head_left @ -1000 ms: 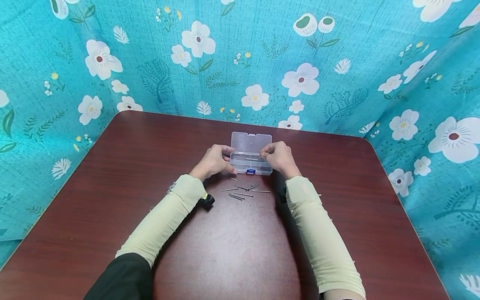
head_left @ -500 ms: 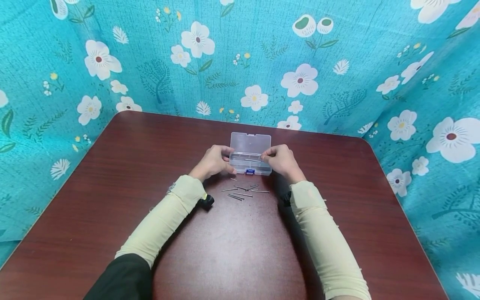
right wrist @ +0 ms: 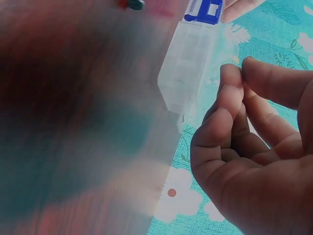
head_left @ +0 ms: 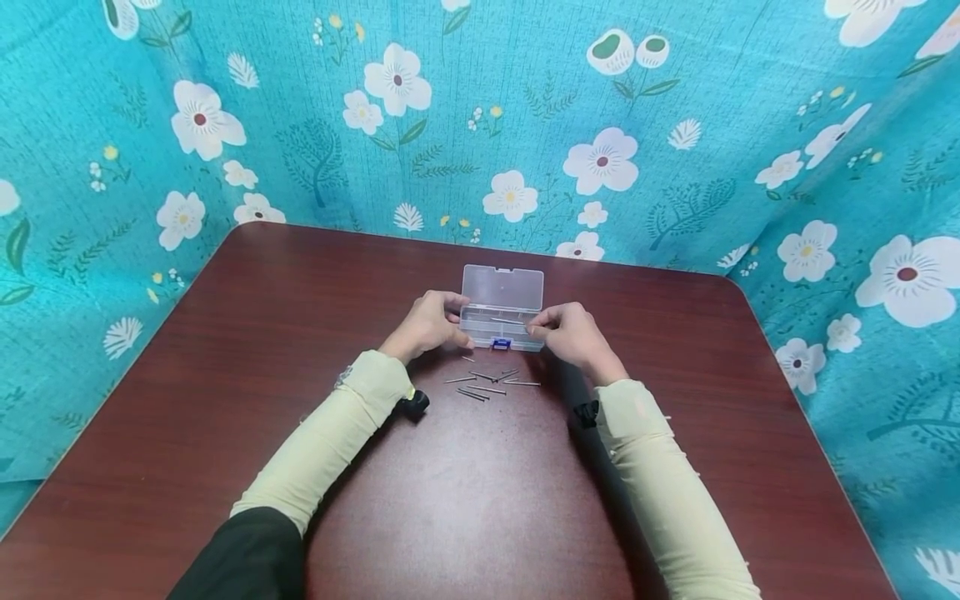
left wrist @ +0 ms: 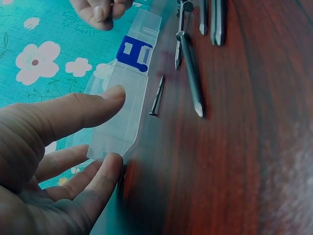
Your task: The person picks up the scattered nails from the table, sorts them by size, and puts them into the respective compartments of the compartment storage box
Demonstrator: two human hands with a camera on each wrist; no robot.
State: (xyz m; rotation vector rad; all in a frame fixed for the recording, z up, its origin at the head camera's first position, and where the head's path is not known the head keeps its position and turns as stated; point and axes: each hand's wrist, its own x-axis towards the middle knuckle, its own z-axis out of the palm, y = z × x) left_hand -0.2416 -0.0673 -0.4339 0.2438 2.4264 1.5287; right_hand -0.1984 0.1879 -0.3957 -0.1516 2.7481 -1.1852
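A clear plastic compartment box (head_left: 517,343) with a blue latch (head_left: 501,342) lies on the table, lid (head_left: 504,287) raised. My left hand (head_left: 433,321) grips its left end, thumb along the front wall and fingers round the far side. Inside the box lies a slim nail (head_left: 508,321). Over the box's right part is my right hand (head_left: 567,331), thumb and fingertips together; whether they pinch something small is hidden, and none shows in the right wrist view of the hand (right wrist: 254,137). In front of the box lies a small nail (left wrist: 157,95).
Several larger nails (head_left: 487,389) lie in a loose group on the dark red-brown table (head_left: 465,500), just in front of the box. A blue flowered curtain (head_left: 450,125) hangs behind and beside the table.
My right hand has moved from the back of the box toward me and slightly right. The left hand, the box and the loose nails stay in place.
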